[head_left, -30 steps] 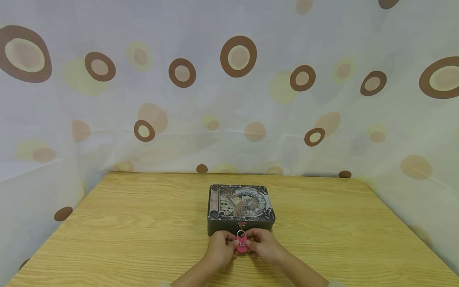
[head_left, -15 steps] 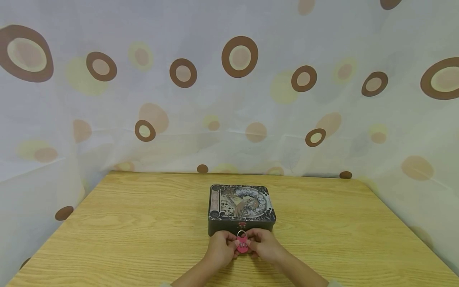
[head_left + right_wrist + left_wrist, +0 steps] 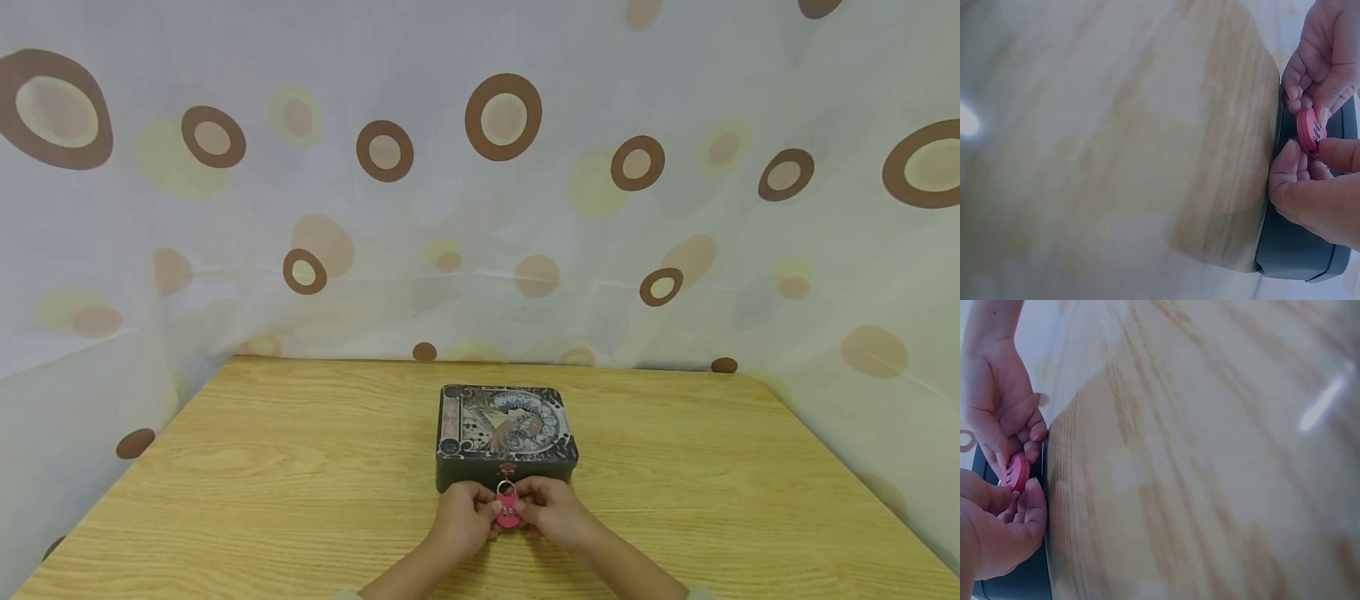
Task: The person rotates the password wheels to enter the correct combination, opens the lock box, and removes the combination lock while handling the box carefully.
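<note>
A pink padlock point(image 3: 507, 511) with number dials and a silver shackle stands in front of a dark box point(image 3: 504, 423) with a patterned lid; a small red clasp point(image 3: 507, 468) is on the box's front, just above the shackle. My left hand point(image 3: 462, 518) pinches the padlock's left side, and my right hand point(image 3: 557, 514) pinches its right side. In the left wrist view, thumbs and fingers of both hands meet around the padlock point(image 3: 1017, 473). The right wrist view shows the padlock point(image 3: 1310, 131) close to the box's dark side point(image 3: 1300, 250). Whether the shackle is latched, I cannot tell.
A wooden table point(image 3: 315, 450) lies beneath the box and extends to both sides. Behind it and along its sides hangs a pale cloth point(image 3: 420, 217) printed with brown and yellow rounds.
</note>
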Available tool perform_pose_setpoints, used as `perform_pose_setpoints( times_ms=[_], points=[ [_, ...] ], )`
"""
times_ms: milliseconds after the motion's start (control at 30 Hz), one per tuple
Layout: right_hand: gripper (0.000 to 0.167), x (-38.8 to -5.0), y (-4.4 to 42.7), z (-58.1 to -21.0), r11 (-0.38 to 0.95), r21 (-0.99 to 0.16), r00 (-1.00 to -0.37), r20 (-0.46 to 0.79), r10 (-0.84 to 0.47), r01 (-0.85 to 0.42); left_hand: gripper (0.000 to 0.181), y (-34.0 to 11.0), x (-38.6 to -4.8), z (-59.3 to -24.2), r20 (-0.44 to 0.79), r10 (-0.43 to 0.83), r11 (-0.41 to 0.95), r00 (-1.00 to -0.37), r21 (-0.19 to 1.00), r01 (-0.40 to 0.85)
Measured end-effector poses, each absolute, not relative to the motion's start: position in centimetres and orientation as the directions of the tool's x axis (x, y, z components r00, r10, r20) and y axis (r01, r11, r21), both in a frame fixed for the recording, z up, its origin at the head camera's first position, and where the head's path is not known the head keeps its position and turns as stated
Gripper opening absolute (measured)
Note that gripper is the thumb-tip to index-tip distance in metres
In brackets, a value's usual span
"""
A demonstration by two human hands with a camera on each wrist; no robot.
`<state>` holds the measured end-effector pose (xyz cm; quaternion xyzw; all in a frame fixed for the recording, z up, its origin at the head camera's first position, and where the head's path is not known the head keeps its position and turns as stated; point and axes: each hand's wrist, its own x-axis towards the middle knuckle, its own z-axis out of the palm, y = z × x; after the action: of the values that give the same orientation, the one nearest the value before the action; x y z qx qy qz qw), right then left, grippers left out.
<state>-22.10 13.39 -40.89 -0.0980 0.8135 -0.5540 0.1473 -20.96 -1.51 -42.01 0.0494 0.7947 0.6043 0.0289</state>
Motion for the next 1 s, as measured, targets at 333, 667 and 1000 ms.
perform_pose_setpoints(
  times_ms=[333,667,1000],
  points=[
    [0.020,-22.12,13.40,-40.82,0.400,-0.916,-0.936,-0.120,-0.330,-0.024,0.008,-1.34,-20.87,-42.03,0.042,0.119,0.257,-0.992,0.964,0.072],
    [0.018,-22.22,13.36,-40.94,0.396,-0.916,-0.943,-0.069,-0.325,-0.070,0.008,-1.28,-20.79,-41.84,0.043,0.117,0.273,-0.992,0.959,0.074],
    [0.022,-22.08,13.45,-40.93,0.386,-0.922,-0.948,-0.100,-0.304,-0.027,0.008,-1.30,-20.92,-42.02,0.054,0.119,0.254,-0.991,0.964,0.083]
  ],
)
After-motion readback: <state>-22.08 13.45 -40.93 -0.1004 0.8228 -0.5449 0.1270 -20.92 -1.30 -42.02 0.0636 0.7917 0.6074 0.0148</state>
